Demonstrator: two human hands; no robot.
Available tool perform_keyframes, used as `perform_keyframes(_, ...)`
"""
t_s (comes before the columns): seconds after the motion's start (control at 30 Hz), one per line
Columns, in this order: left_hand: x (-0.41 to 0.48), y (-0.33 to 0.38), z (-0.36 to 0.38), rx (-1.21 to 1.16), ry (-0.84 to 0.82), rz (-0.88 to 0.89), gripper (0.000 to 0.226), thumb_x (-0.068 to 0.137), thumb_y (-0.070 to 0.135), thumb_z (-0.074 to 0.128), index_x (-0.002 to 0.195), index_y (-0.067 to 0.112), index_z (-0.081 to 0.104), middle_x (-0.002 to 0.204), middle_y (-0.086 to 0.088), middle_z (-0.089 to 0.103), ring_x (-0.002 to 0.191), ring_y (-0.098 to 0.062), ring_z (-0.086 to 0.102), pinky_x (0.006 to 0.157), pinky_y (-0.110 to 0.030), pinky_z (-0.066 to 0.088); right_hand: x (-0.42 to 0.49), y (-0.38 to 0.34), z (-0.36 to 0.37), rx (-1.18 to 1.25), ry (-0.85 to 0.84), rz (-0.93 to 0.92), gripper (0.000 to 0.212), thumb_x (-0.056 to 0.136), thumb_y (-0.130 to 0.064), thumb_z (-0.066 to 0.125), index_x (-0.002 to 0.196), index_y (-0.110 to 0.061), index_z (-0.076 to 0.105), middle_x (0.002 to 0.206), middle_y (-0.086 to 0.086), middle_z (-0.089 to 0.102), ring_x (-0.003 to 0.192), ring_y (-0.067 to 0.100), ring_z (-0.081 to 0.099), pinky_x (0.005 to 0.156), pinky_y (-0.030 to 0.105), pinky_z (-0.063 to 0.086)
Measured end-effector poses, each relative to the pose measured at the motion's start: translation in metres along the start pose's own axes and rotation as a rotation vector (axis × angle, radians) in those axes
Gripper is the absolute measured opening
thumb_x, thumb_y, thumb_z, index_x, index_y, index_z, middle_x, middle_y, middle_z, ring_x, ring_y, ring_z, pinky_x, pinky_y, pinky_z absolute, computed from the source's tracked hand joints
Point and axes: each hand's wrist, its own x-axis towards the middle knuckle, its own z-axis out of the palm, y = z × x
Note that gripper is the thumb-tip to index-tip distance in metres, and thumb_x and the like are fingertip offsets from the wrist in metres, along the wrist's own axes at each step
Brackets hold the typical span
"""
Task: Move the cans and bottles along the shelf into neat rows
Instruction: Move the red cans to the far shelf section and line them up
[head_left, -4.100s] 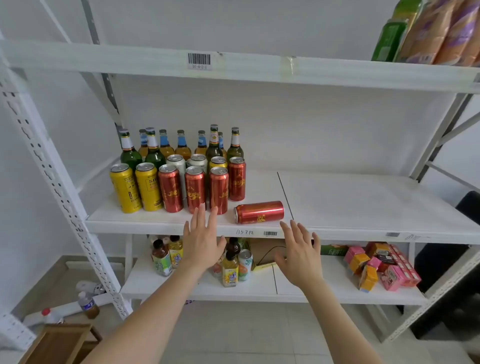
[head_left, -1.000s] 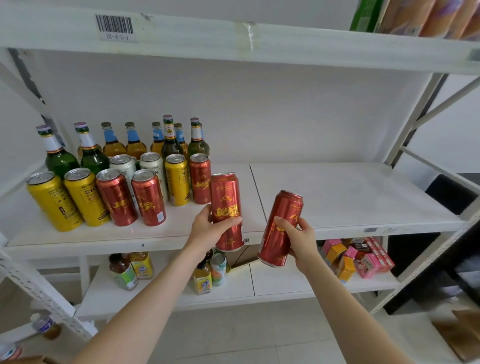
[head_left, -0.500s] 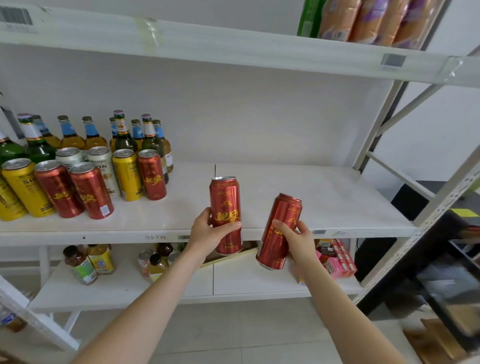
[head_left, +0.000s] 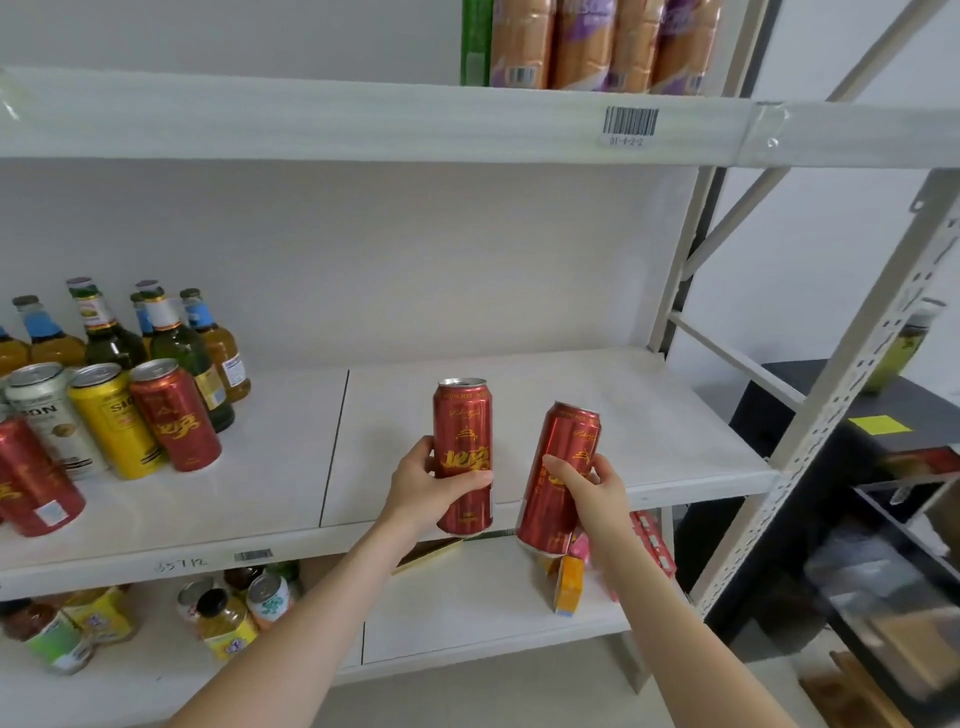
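red upright can (head_left: 462, 426) was gripped by left hand (head_left: 431, 491), tilted can (head_left: 569, 441) by right hand (head_left: 597, 499), mid-frame. carry step, judged; next needed both stood aligned on shelf (head_left: 649, 415).

The white shelf (head_left: 675, 441) carries a cluster of cans (head_left: 111, 421) at its left end (glass bottles (head_left: 179, 338) stand just behind them).

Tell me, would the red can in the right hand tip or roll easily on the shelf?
Probably tippy: the red can is tall and narrow. Laid down, its round body would likely roll on the flat shelf. Its glossy wall looks slippery.
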Motion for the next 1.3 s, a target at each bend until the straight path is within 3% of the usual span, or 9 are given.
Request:
perform_keyframes(0.27,0.022,0.018,0.096,0.0,0.015,-0.021,0.064,0.045,0.056,0.087,0.101,0.042,0.059,0.1,0.012,0.07,0.091,-0.007,0.067,0.068,-0.024,0.051,0.049,-0.016,-0.087,0.004,-0.035,-0.016,0.033,0.076,-0.027,0.081,0.102,-0.024,0.061,0.098,0.008,0.071,0.081,0.02,0.072,0.054,0.023,0.055)
perform_keyframes(0.53,0.031,0.033,0.187,-0.035,0.035,-0.051,0.069,0.04,0.051,0.088,0.102,0.036,0.063,0.099,0.006,0.073,0.09,-0.013,0.07,0.078,-0.036,0.059,0.099,-0.034,-0.175,-0.011,-0.068,-0.01,0.038,0.073,-0.027,0.084,0.104,-0.021,0.063,0.099,0.012,0.072,0.086,0.027,0.073,0.076,0.045,0.061)
perform_keyframes(0.9,0.103,0.046,0.243,0.01,-0.028,-0.047,0.07,0.045,0.049,0.088,0.108,0.035,0.061,0.105,0.006,0.071,0.098,-0.014,0.067,0.086,-0.038,0.055,0.187,-0.046,-0.2,-0.029,-0.053,-0.035,0.035,0.072,-0.035,0.083,0.098,-0.035,0.059,0.098,0.001,0.069,0.082,0.013,0.07,0.053,0.016,0.051)
perform_keyframes(1.1,0.148,0.051,0.258,-0.004,-0.025,-0.058,0.068,0.044,0.046,0.09,0.105,0.036,0.062,0.101,0.008,0.072,0.094,-0.013,0.068,0.076,-0.03,0.053,0.243,-0.051,-0.201,-0.033,-0.045,-0.023,0.037,0.069,-0.035,0.084,0.097,-0.034,0.061,0.096,0.0,0.071,0.076,0.01,0.071,0.053,0.018,0.052)
perform_keyframes(1.3,0.198,0.052,0.28,-0.014,0.004,-0.047,0.072,0.042,0.047,0.09,0.107,0.037,0.062,0.102,0.007,0.072,0.096,-0.014,0.069,0.084,-0.038,0.057,0.311,-0.055,-0.2,-0.04,-0.098,-0.052,0.043,0.068,-0.031,0.086,0.103,-0.03,0.061,0.097,0.002,0.071,0.08,0.011,0.072,0.057,0.02,0.054)
